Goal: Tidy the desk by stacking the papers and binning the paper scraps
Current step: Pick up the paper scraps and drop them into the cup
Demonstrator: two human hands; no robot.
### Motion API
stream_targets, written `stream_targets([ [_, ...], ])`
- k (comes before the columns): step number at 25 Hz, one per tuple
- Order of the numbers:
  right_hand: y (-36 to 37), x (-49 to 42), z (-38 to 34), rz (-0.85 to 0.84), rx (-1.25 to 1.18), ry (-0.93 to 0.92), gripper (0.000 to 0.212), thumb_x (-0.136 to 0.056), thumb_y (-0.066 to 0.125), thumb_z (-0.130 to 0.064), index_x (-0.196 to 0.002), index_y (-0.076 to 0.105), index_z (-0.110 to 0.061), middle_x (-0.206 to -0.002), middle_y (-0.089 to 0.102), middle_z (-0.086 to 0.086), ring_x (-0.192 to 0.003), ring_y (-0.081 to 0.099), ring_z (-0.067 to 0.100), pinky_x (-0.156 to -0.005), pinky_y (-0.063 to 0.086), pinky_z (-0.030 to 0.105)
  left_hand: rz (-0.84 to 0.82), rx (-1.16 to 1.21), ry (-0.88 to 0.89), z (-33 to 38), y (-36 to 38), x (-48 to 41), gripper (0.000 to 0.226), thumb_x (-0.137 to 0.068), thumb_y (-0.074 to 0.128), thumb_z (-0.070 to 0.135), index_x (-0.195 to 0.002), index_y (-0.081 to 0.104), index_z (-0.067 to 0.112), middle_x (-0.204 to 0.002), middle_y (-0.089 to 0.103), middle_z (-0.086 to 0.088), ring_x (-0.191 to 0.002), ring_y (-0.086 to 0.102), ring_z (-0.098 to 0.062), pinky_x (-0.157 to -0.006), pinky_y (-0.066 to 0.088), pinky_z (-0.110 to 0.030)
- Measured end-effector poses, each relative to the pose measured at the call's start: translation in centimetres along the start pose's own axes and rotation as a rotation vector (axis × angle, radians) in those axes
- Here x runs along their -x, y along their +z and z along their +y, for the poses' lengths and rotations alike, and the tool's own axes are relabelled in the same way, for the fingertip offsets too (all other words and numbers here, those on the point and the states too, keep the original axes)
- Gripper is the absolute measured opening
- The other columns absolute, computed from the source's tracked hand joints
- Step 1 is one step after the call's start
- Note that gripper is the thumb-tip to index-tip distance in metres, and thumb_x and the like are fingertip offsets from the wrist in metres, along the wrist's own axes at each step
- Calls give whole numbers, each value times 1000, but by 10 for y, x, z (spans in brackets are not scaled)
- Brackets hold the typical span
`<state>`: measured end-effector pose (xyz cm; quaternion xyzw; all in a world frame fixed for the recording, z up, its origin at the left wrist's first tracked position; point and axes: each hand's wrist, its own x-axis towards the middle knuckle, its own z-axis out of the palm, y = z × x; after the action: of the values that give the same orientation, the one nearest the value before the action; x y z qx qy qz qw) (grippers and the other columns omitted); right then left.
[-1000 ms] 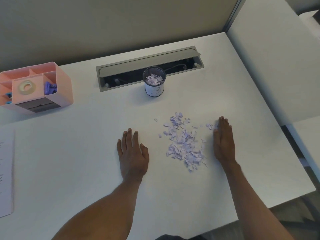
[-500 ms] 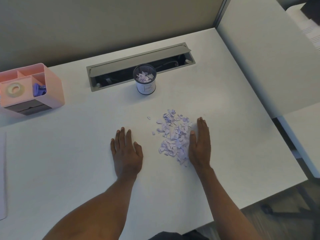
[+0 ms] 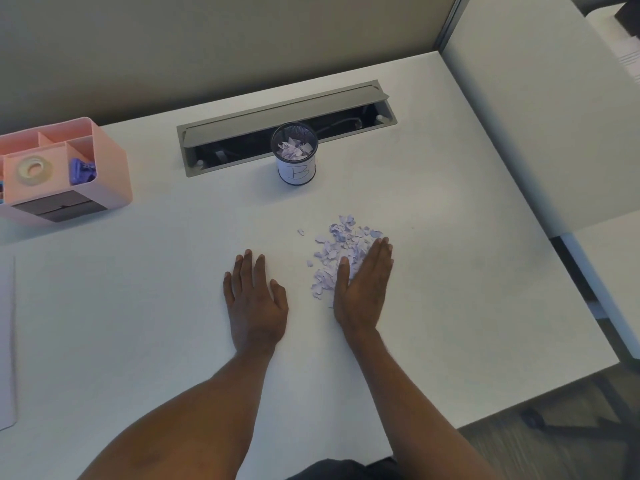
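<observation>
Swept further left since the earlier frames: right hand (image 3: 363,289), from well right of the lilac paper scraps (image 3: 341,252) to pressed against their right side, bunching a loose scatter into a tighter heap. Unchanged: left hand (image 3: 254,299), flat on the same patch of white desk (image 3: 138,323).

Nearest, two bare forearms reaching in from the bottom edge. Left hand palm down, fingers spread a little, thumb out to the right, holding nothing, just left of the heap with a strip of bare desk between. Right hand tilted up on its little-finger edge, fingers straight and held together, thumb on the heap's near left side, palm touching the scraps and covering some; nothing pinched. One stray scrap lying apart at the heap's upper left, a few more at its left fringe.

Far left, cut by the frame edge, a white sheet of paper (image 3: 7,341) lying flat.

Beyond the heap, an upright black mesh cup (image 3: 296,161) with a white label marked "B", already holding lilac scraps. Directly behind the cup, a grey cable hatch (image 3: 242,128) in the desktop, lid tipped open. At far left, a pink desk organiser (image 3: 110,157) with a roll of tape (image 3: 33,169) on top and purple clips (image 3: 81,171) in a compartment. Behind everything, a beige partition wall (image 3: 207,36).
</observation>
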<state>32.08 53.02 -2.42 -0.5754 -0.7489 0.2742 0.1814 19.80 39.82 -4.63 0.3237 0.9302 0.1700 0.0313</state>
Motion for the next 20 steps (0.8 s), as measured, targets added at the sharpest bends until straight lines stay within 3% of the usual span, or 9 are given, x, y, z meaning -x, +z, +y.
stream_targets([
  [3, -8, -14, -11, -61, 25, -62, 80, -99, 47, -52, -160, 18, -8, -169, 14, 11, -157, 11, 24, -126, 18, 46, -1, 2, 1, 0, -1, 1, 54, -104, 42, 28, -155, 43, 10, -169, 36, -11, -161, 26, -30, -132, 19, -52],
  [5, -26, -18, -11, -106, 149, -74, 86, -91, 55, -60, -158, 25, -17, -167, 20, 9, -152, 22, 26, -122, 28, 44, -4, 5, 2, 0, -2, 0, 55, -104, 42, 27, -156, 43, 10, -170, 35, -11, -161, 26, -30, -132, 19, -52],
  [9, -57, -12, 5, -239, 297, -26, 89, -77, 70, -65, -152, 32, -34, -151, 35, 6, -129, 43, 27, -93, 51, 40, -27, 3, -12, 1, -2, 0, 55, -104, 40, 28, -156, 41, 11, -171, 33, -10, -162, 23, -29, -132, 18, -52],
  [13, -52, -4, 9, -316, 172, -17, 67, -85, 77, -34, -145, 46, -33, -137, 40, 3, -121, 51, 25, -88, 55, 38, -32, 7, -13, 1, -4, 0, 55, -104, 40, 28, -157, 41, 11, -171, 33, -10, -162, 24, -29, -132, 18, -52],
  [17, -47, -7, 0, -226, 65, -38, 30, -90, 67, -7, -118, 68, -19, -121, 52, 2, -103, 63, 26, -81, 56, 34, -42, 5, -20, 1, -4, 0, 54, -106, 47, 24, -157, 40, 11, -172, 32, -10, -162, 22, -28, -132, 18, -52],
  [20, -51, -12, -1, -175, -1, -33, 23, -90, 65, 1, -112, 73, -4, -112, 63, 8, -96, 65, 25, -82, 49, 26, -47, 5, -15, 2, -4, 0, 54, -105, 49, 23, -157, 40, 11, -172, 32, -10, -162, 22, -29, -132, 18, -52],
])
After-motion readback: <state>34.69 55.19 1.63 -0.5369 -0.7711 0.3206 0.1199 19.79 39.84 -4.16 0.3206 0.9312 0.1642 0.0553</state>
